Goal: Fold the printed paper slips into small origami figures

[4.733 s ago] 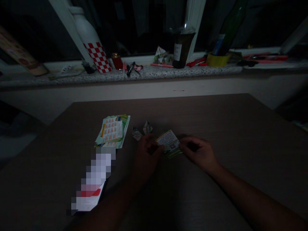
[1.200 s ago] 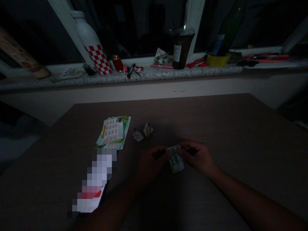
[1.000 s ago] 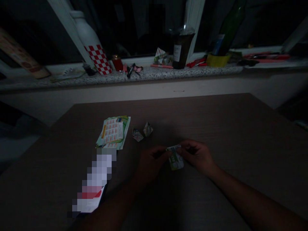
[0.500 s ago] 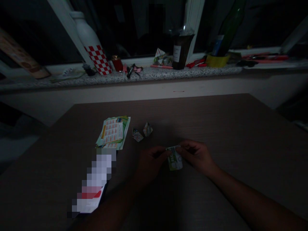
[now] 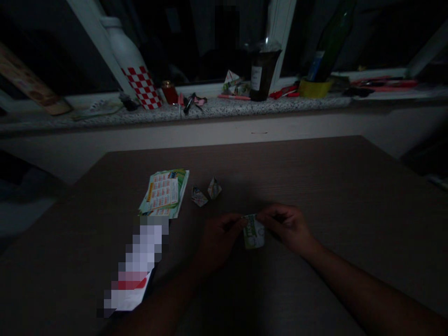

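A small green and white printed paper card (image 5: 255,235) is held up over the table between both hands. My left hand (image 5: 221,235) pinches its upper left corner between thumb and finger. At the upper right corner, my right hand (image 5: 285,224) is closed on the same card. Beyond my left hand stand two small folded paper pieces (image 5: 214,188), pointed and made of printed paper. To their left lies a stack of printed paper sheets (image 5: 163,191) with green edges. The scene is dim, so fine folds on the card are hard to make out.
A lit phone-like screen (image 5: 130,298), partly blurred out, lies at the left. The granite windowsill (image 5: 217,108) behind the table (image 5: 315,177) bears a red-checkered white bottle (image 5: 138,74), a dark cup (image 5: 262,70), a roll of yellow tape (image 5: 315,88) and a green bottle (image 5: 336,42).
Both hands keep their pinch on the card and have barely moved. The card's top edge looks slightly lower and its tilt a little different. The view has shifted very slightly.
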Demonstrator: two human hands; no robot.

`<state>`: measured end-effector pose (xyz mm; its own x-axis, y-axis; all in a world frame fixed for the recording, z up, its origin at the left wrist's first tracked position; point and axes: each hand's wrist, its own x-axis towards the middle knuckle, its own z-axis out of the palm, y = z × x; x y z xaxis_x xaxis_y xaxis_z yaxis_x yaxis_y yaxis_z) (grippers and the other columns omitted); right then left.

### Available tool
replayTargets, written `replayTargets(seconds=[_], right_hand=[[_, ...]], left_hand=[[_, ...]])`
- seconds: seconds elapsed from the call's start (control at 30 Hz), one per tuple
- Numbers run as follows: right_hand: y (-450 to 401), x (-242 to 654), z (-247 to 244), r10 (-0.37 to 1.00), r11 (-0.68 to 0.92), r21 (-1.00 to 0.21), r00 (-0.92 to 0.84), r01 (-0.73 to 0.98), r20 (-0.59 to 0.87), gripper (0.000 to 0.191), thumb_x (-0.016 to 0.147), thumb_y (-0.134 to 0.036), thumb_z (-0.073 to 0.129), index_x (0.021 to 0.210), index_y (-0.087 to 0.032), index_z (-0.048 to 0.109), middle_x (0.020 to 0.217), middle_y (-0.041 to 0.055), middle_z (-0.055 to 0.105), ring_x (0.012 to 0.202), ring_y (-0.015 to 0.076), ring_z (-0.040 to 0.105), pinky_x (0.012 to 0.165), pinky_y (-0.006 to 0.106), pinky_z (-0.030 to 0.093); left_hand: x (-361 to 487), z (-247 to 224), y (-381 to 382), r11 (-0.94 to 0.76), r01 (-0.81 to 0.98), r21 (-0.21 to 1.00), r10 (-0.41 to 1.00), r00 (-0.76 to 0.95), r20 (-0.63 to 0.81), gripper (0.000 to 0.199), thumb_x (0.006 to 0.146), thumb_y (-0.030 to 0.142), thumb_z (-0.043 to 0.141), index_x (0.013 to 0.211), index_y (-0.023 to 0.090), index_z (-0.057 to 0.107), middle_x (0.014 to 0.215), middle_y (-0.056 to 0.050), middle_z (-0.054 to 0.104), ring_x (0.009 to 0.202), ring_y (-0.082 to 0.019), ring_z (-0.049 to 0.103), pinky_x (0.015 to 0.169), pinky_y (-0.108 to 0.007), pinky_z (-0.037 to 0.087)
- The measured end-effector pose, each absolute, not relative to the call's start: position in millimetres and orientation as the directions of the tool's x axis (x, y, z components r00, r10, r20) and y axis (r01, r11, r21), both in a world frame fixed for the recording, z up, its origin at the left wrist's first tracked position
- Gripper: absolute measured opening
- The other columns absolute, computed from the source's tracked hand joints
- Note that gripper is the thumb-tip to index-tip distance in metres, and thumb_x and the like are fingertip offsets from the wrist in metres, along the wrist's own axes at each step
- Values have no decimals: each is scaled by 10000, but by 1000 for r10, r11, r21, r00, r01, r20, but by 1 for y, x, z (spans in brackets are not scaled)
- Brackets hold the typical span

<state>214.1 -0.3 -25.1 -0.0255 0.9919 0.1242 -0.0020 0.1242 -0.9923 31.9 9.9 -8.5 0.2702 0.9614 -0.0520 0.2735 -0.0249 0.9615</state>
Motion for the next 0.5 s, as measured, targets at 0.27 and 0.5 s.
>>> replayTargets(seconds=[0.27, 0.5], right_hand=[[0, 215, -24, 993, 103, -994, -59, 40, 101, 248, 782, -394, 657, 699, -161, 665, 608, 9, 620, 544, 119, 541, 515, 235, 425], [-1, 214, -24, 994, 72, -996, -90, 49, 67, 262, 785, -414, 649, 719, -161, 653, 622, 7, 617, 553, 121, 545, 524, 236, 436]], left_hand=[[31, -6, 12, 10, 266, 964, 970, 233, -75, 199, 807, 328, 605, 830, 164, 715, 768, -22, 720, 714, -172, 645, 629, -231, 487], [32, -4, 12, 23, 261, 965, 986, 155, -65, 162, 778, 295, 629, 795, 163, 721, 739, -18, 726, 696, -176, 656, 605, -233, 501]])
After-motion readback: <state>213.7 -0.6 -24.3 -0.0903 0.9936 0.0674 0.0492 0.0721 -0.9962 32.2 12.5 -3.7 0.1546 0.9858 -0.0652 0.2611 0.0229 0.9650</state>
